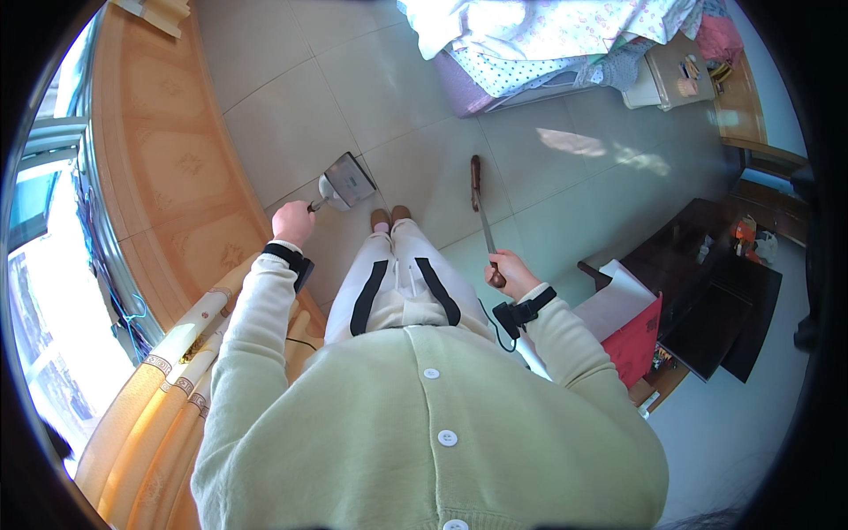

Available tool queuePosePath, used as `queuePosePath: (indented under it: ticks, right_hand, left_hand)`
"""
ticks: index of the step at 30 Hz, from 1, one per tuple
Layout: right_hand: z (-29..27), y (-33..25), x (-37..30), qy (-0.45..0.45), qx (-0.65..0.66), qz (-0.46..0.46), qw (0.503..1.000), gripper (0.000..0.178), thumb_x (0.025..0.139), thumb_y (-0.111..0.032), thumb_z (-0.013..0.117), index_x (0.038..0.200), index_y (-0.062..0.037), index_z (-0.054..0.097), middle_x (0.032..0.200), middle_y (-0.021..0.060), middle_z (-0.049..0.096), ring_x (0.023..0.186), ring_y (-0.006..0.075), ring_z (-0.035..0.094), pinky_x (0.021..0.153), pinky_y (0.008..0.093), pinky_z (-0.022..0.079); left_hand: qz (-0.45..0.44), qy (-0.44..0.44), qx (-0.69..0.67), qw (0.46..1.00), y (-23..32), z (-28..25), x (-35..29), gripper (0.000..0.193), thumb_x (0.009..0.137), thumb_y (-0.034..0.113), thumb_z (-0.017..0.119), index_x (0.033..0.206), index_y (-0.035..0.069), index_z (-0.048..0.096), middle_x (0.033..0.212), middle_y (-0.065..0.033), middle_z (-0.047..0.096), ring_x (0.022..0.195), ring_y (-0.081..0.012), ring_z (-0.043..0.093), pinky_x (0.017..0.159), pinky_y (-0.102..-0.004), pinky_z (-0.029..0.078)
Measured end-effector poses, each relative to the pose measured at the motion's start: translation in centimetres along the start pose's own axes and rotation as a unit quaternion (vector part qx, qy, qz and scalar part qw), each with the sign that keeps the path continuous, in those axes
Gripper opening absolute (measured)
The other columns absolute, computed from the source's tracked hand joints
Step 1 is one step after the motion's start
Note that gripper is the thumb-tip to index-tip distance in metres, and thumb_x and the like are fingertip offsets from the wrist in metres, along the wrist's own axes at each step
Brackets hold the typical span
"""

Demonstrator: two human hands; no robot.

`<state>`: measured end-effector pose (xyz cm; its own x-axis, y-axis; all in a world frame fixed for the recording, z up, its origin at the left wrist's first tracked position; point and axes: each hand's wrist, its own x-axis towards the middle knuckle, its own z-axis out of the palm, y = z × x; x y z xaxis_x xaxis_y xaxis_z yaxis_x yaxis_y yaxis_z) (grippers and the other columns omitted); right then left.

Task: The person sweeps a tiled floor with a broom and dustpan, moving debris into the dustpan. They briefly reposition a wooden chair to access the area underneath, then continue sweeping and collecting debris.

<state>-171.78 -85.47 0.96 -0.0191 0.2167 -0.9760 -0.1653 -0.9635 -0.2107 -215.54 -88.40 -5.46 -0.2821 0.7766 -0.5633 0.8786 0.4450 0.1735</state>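
My left hand (294, 223) is closed round the handle of a dustpan (351, 181), which has a grey, flat pan and a white part by the handle. The pan hangs or rests just ahead and to the left of my brown shoes; I cannot tell whether it touches the tiles. In my right hand (513, 273), the fingers wrap round the brown grip of a broom (488, 231). Its thin metal stick runs away from me to a narrow brown head, ahead and to the right of my feet.
Tiled floor (415, 163) surrounds my feet. Wooden panelling (168, 168) and a yellow curtain (159, 397) line the left side, beside a bright window. A bed with patterned bedding (539, 44) stands at the far right. Dark furniture (685, 256) and a red sheet (634, 343) are nearer right.
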Motion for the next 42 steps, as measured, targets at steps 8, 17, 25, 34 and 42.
queuePosePath:
  ticks: [8,17,25,34,42]
  right_hand:
    - [2.7,-0.8,3.1,-0.019,-0.020,0.015,1.000,0.007,0.091,-0.007,0.042,0.090,-0.0038,0.036,0.058,0.0135,0.050,0.042,0.0191,0.044,0.039,0.0297,0.036]
    - [12.7,2.0,2.7,0.003,-0.021,0.014,1.000,0.044,0.091,-0.004,0.042,0.128,-0.0087,0.019,0.064,0.0118,0.048,0.045,0.0197,0.046,0.041,0.0317,0.039]
    - [25.3,3.5,1.3,-0.015,0.013,0.052,0.998,0.049,0.090,-0.001,0.043,0.131,-0.0135,0.019,0.070,0.0101,0.044,0.051,0.0149,0.042,0.044,0.0300,0.040]
    - [29.6,0.0,-0.1,-0.189,0.187,0.175,0.948,0.012,0.093,-0.006,0.047,0.098,-0.0094,0.037,0.070,0.0044,0.042,0.053,0.0090,0.040,0.042,0.0191,0.037]
    - [23.7,-0.7,-3.6,-0.148,0.155,0.091,0.973,0.032,0.092,-0.006,0.050,0.120,-0.0110,0.036,0.075,0.0074,0.043,0.056,0.0085,0.041,0.043,0.0182,0.038]
  left_hand:
    - [0.016,-0.007,0.068,0.998,-1.4,-1.7,3.3,0.021,0.081,0.022,0.054,0.087,0.009,0.069,0.084,-0.0131,0.067,0.081,-0.0324,0.064,0.072,-0.0418,0.052]
    - [0.076,-0.038,0.073,0.994,-5.0,-4.0,7.6,0.020,0.080,0.019,0.054,0.087,0.008,0.069,0.085,-0.0142,0.067,0.081,-0.0325,0.065,0.072,-0.0418,0.052]
    - [0.122,-0.041,0.060,0.990,-7.1,-5.0,10.6,0.019,0.079,0.018,0.055,0.082,0.005,0.069,0.084,-0.0159,0.067,0.080,-0.0332,0.066,0.070,-0.0419,0.053]
    - [0.116,-0.022,0.026,0.993,-8.7,-4.5,11.1,0.019,0.079,0.017,0.055,0.082,0.005,0.069,0.086,-0.0159,0.067,0.081,-0.0329,0.066,0.070,-0.0420,0.053]
    - [0.062,-0.038,-0.006,0.997,-14.5,-6.4,8.6,0.024,0.081,0.023,0.052,0.089,0.009,0.069,0.085,-0.0149,0.067,0.081,-0.0342,0.064,0.074,-0.0438,0.051]
